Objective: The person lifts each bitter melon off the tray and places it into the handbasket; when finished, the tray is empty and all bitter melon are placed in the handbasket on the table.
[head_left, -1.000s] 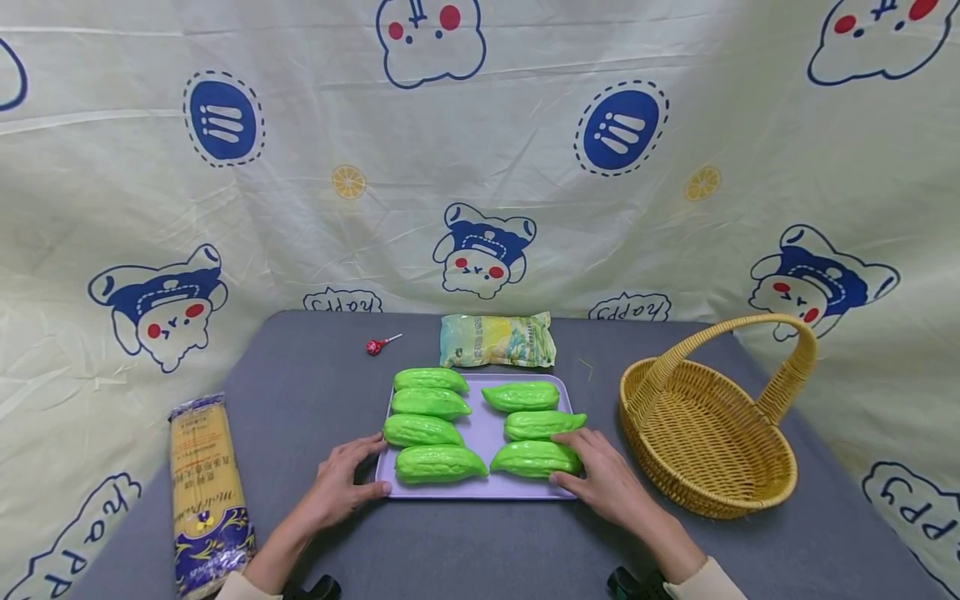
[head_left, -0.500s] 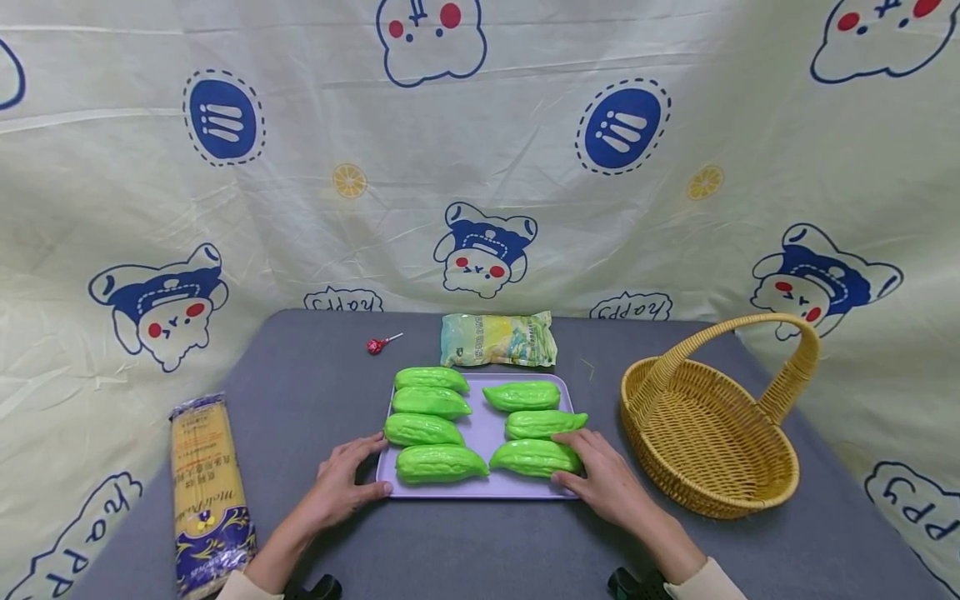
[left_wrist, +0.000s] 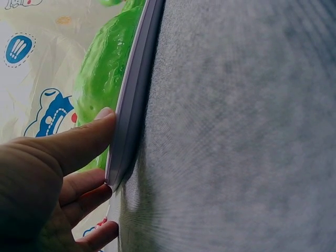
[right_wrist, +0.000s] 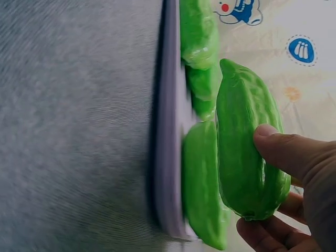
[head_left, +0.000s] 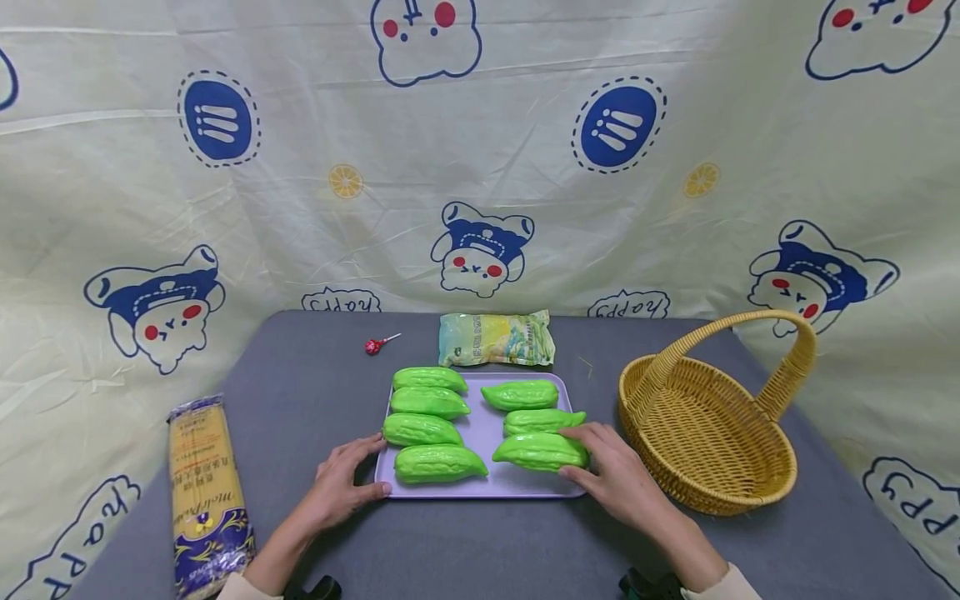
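Observation:
My right hand [head_left: 617, 468] grips a green bitter melon [head_left: 542, 452] by its right end, thumb on the near side and fingers on the far side. In the right wrist view this bitter melon [right_wrist: 249, 152] is raised above the purple tray [right_wrist: 169, 157], apart from the one behind it. The other bitter melons lie on the tray [head_left: 517, 485]: several in a left column, such as the front one [head_left: 440, 464], and two at the right. My left hand [head_left: 341, 482] touches the tray's left edge; in the left wrist view the thumb and fingertips meet the rim [left_wrist: 126, 121].
A wicker basket [head_left: 701, 433] with a tall handle stands right of the tray. A spaghetti pack [head_left: 210, 500] lies at the left. Behind the tray are a green-yellow plastic packet [head_left: 497, 339] and a red lollipop [head_left: 373, 346]. A printed curtain [head_left: 292, 233] hangs beyond the table.
My right hand has lifted the front right bitter melon from the tray and shifted slightly right with it. The left hand stays at the tray's edge.

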The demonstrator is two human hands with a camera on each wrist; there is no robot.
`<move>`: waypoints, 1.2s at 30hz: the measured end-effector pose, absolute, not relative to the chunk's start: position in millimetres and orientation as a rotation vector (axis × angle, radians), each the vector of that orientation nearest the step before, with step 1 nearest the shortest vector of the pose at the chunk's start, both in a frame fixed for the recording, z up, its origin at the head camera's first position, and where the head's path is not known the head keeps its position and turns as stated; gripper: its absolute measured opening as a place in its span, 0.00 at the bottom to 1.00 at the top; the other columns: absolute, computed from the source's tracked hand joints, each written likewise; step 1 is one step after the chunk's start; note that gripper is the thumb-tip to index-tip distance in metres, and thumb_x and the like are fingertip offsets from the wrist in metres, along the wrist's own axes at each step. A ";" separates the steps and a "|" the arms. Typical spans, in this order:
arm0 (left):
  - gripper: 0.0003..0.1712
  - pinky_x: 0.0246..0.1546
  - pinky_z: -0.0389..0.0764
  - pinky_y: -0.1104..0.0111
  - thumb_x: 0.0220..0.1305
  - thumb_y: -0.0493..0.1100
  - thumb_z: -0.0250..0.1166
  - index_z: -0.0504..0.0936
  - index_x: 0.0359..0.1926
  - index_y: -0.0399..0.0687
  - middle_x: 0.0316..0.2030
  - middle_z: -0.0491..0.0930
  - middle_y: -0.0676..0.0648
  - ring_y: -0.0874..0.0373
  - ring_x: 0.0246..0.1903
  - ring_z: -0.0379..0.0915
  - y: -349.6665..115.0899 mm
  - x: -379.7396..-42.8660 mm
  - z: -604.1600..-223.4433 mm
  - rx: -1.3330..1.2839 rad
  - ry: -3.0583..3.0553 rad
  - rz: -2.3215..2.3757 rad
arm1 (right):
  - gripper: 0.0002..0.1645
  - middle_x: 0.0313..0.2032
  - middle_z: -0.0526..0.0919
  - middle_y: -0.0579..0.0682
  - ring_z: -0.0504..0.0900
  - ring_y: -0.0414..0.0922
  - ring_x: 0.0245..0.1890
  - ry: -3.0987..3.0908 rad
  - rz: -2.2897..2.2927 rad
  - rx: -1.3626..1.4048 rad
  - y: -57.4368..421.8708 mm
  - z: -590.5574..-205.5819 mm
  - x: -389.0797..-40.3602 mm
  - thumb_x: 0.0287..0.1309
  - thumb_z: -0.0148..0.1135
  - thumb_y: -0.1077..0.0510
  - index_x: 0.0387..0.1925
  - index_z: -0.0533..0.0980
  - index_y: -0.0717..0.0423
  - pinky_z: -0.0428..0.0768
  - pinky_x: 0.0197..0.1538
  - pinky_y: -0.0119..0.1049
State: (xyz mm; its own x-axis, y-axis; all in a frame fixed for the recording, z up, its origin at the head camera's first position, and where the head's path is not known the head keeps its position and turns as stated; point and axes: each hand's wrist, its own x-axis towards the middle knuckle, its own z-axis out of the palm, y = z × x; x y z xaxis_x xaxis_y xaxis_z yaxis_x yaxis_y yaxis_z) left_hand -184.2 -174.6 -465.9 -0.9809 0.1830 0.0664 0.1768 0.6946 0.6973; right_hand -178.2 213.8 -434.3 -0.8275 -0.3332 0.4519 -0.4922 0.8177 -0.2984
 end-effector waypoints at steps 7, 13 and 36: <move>0.37 0.59 0.53 0.42 0.48 0.49 0.73 0.73 0.61 0.46 0.65 0.69 0.44 0.40 0.64 0.57 -174.7 -183.9 -466.2 0.310 2.885 1.198 | 0.32 0.44 0.80 0.43 0.77 0.40 0.45 -2.520 0.558 0.674 222.4 -421.1 -170.5 0.38 0.76 0.54 0.50 0.77 0.51 0.77 0.44 0.40; 0.37 0.59 0.54 0.42 0.49 0.49 0.72 0.73 0.61 0.47 0.65 0.69 0.44 0.40 0.64 0.57 -174.8 -183.7 -466.3 0.308 2.883 1.198 | 0.32 0.47 0.79 0.44 0.76 0.41 0.48 -2.530 0.580 0.658 234.0 -406.3 -162.8 0.39 0.75 0.57 0.52 0.76 0.51 0.76 0.46 0.39; 0.37 0.60 0.53 0.42 0.49 0.49 0.72 0.73 0.61 0.47 0.66 0.68 0.44 0.40 0.65 0.56 -174.6 -183.1 -464.8 0.301 2.876 1.195 | 0.32 0.45 0.81 0.49 0.65 0.21 0.45 -2.506 0.536 0.455 308.1 -375.0 -144.0 0.42 0.74 0.58 0.53 0.76 0.52 0.63 0.44 0.16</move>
